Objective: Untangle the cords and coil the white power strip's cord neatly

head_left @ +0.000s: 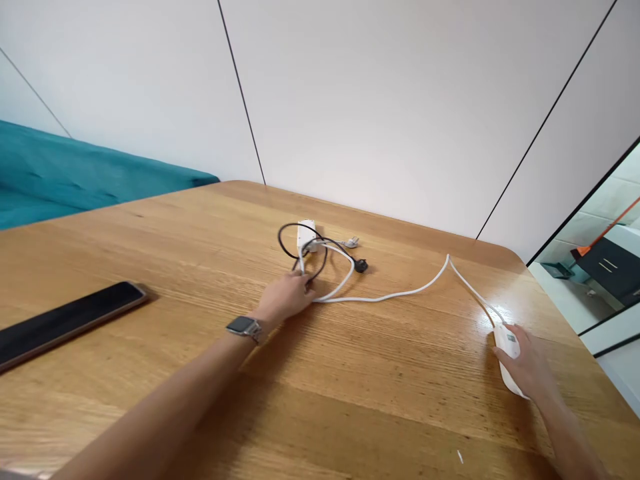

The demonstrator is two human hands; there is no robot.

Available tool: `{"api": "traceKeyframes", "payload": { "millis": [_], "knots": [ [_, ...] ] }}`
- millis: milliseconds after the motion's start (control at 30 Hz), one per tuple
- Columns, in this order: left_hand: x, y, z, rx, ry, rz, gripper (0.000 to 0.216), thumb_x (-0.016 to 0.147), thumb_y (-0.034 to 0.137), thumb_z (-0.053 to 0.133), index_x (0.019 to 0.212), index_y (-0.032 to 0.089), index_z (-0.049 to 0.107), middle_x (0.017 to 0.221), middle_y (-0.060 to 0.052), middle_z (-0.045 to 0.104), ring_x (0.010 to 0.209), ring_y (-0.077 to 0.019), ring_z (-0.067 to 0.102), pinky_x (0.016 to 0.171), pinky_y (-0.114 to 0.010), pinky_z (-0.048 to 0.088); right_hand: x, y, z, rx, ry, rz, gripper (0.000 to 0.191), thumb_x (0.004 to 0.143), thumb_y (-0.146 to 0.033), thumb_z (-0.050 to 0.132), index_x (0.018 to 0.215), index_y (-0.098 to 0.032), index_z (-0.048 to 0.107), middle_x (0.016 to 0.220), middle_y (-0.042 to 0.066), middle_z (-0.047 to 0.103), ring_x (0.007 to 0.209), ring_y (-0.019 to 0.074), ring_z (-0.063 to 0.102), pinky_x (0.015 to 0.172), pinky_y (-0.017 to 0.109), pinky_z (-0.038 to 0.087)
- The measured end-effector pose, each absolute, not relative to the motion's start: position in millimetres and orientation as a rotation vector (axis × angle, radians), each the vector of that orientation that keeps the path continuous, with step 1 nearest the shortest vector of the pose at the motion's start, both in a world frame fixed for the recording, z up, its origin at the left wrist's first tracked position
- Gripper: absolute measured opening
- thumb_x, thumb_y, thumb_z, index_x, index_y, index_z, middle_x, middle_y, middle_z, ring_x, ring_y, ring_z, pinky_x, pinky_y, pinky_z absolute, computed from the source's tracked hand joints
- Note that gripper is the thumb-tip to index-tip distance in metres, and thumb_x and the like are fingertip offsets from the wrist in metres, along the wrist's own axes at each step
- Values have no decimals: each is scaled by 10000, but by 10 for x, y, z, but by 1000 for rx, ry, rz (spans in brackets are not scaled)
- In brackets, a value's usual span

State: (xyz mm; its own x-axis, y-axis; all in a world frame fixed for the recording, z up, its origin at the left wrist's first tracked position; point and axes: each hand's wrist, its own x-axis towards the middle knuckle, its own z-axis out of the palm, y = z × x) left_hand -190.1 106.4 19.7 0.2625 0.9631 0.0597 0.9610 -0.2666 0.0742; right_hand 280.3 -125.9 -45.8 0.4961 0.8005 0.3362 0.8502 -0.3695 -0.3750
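Head view: left hand (287, 297) pinched on cable tangle (320, 263), mid-bench (150, 387), loops just beyond fingertips. Right hand (530, 367) gripping white plug block (507, 343), near right. White cable (395, 295) strung left-right between the 2.

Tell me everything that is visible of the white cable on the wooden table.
The white cable is thin, smooth and looks plastic-coated. It lies slack on the wooden table. One end enters the white block held under the right hand; from there it bends sharply, runs left and curls into a loop tangled with a black cable. The left hand touches that loop; its grip is blurred.
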Motion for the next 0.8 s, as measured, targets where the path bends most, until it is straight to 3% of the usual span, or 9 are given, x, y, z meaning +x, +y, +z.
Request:
{"api": "traceKeyframes", "payload": {
  "millis": [133,267,433,567,700,800],
  "knots": [
    [-1417,552,208,2598,1702,167,254,794,188,464,940,119,660,985,-162,664,1028,-284,580,855,-355,466,2629,-1038,-415,-2143,-1453,-90,534,724,-482,494,1173,-208,582,1340,112,526,1208,273,526,992,412,426],
    [-853,-61,167,2603,1527,146,249,813,158,445,940,98,651,975,-181,656,998,-280,590,822,-362,489,2639,-767,-370,-2013,-1508,-29,483,687,-445,549,1105,-218,632,1279,90,587,1170,261,554,1009,409,414],
    [-407,-495,101,2699,1060,288,294,860,402,511,962,155,634,926,-122,674,895,-258,623,732,-335,505,2602,-515,-262,-1879,-1225,-213,371,765,-474,464,880,-188,672,997,118,702,954,266,626,879,403,463],
    [-506,-325,92,2688,950,794,286,896,436,466,870,206,634,800,-70,650,750,-189,614,693,-290,479,2345,-556,-14,-1775,-1019,-518,380,823,-466,412,754,-175,646,865,137,696,863,260,607,844,390,445],
    [-708,-23,108,2380,1075,1367,304,882,407,476,1068,195,588,967,-90,620,883,-196,591,787,-307,467,1748,-568,185,-1690,-1229,-83,381,851,-499,441,770,-198,661,797,86,700,758,221,606,704,322,456],
    [-750,74,85,2224,1148,1317,345,855,420,495,1100,184,554,913,-62,611,818,-191,576,773,-324,458,1235,-447,157,-1726,-1441,337,399,873,-513,463,986,-194,674,931,90,717,857,243,637,774,349,464]
  ]
}}
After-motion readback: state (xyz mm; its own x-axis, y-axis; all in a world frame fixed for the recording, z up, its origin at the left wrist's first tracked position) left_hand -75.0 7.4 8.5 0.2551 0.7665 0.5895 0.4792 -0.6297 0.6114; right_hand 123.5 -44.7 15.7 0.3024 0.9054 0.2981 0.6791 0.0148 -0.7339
